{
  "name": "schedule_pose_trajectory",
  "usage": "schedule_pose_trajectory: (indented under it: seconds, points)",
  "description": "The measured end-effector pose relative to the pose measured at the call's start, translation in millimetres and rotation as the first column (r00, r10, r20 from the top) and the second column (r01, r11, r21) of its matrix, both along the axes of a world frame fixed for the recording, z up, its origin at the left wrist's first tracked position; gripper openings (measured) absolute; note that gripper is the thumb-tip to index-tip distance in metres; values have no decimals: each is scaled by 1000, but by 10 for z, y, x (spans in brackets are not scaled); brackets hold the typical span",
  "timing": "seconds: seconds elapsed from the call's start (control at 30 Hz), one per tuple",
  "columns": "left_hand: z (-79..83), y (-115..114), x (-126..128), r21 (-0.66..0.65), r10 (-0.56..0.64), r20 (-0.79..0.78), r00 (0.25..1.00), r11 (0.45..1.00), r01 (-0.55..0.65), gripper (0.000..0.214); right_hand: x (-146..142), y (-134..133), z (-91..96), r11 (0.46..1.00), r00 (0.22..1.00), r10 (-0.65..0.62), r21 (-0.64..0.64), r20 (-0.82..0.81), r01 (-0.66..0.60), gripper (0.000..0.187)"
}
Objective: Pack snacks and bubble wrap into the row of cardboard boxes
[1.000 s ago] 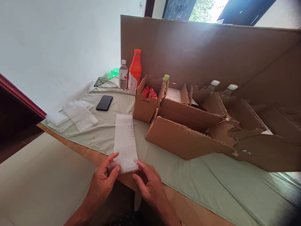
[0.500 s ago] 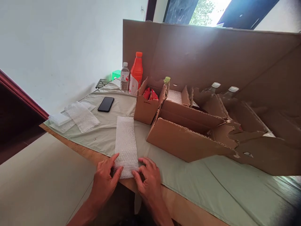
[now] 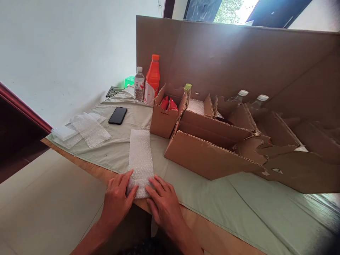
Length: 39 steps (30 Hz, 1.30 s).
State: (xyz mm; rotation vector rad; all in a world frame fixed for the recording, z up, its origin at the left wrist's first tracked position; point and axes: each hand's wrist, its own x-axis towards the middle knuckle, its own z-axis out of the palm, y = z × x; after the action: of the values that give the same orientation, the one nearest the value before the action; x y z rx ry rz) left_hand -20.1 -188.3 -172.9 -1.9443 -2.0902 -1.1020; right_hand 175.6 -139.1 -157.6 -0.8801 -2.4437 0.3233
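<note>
A strip of bubble wrap [image 3: 140, 148] lies lengthwise in front of me, its near end folded over at the table's edge. At the left side of this folded end is my left hand [image 3: 118, 193], closed on the bubble wrap with thumb on top and fingers along the side. My right hand [image 3: 165, 198] is open; its outstretched fingers rest on the right side of the fold, and its thumb lies below at the table edge. Whatever is under the fold is hidden.
More bubble wrap pieces [image 3: 90, 129] lie at left, near a black phone [image 3: 118, 115]. A water bottle [image 3: 139, 85] and an orange bottle [image 3: 152, 79] stand behind. Cardboard compartments [image 3: 212, 156] fill the right; one holds red packets [image 3: 169, 103]. A tall cardboard panel [image 3: 225, 53] stands behind them.
My right hand has shifted left, its fingers now lying over the fold and its thumb off the bubble wrap. My left hand stays at the left edge. The view has tilted slightly.
</note>
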Motion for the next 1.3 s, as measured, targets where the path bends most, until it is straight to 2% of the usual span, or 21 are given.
schedule_pose_trajectory:
  seconds: [0.07, 0.13, 0.2, 0.27, 0.37, 0.43, 0.53, 0.6, 0.67, 0.77, 0.83, 0.93, 1.03, 1.1, 1.17, 1.23, 1.3]
  points:
    - [35, -80, -25, 35, -59, 3, 998, 998, 59, 41, -34, 41, -21, 1000, 1000, 0, 29, -16, 1, 32]
    - [75, -173, -50, 41, -167, -18, 986, 985, 167, 42, -45, 62, -9, 999, 998, 16, 38, -53, -14, 28]
    - [106, -250, -64, 34, -264, -18, 964, 964, 265, 38, -32, 66, 42, 998, 994, 61, -13, -89, -62, 24]
    - [128, -290, -63, 37, -310, 43, 950, 951, 308, 35, -14, 65, 106, 990, 990, 82, -105, -114, -94, 21]
    - [155, -284, -41, 19, -281, 162, 946, 959, 281, 28, -5, 75, 146, 973, 992, 23, -224, -127, -51, 19]
    - [166, -251, -25, -15, -227, 206, 952, 972, 235, 25, -3, 75, 127, 971, 988, -46, -240, -149, 8, 18]
    - [155, -191, -15, -36, -156, 213, 965, 985, 167, 24, 30, 33, 100, 984, 963, -149, -126, -226, 123, 21]
    - [127, -153, -16, -37, -133, 190, 973, 989, 142, 25, 67, -16, 110, 986, 955, -168, -28, -246, 166, 24]
    - [89, -123, -20, -51, -117, 177, 977, 990, 128, 27, 91, -56, 126, 994, 978, -103, 15, -179, 107, 29]
    - [42, -108, -23, -84, -71, 167, 983, 993, 86, 30, 71, -51, 104, 999, 999, 34, -7, -32, -35, 36]
    - [31, -133, -26, -56, -61, 132, 989, 996, 69, 29, 37, -14, 71, 998, 998, 58, -12, -8, -59, 38]
    - [57, -226, -37, 8, -163, 64, 985, 987, 163, 27, 13, 29, 83, 997, 997, 65, -41, -42, -67, 34]
    - [113, -321, -48, 15, -283, 58, 958, 959, 282, 28, 37, 22, 169, 981, 994, 88, -169, -63, -98, 27]
    - [144, -334, -54, 9, -296, 91, 951, 955, 296, 27, 60, 7, 206, 965, 995, 71, -248, -72, -87, 23]
    - [154, -293, -63, -5, -273, 118, 955, 961, 276, 25, 76, -3, 202, 969, 996, 4, -244, -87, -25, 23]
    - [133, -216, -75, -18, -229, 108, 967, 972, 233, 23, 86, -10, 173, 987, 990, -75, -152, -116, 57, 25]
    - [89, -136, -88, -19, -164, 73, 984, 986, 166, 23, 86, -15, 144, 994, 987, -102, -48, -127, 97, 26]
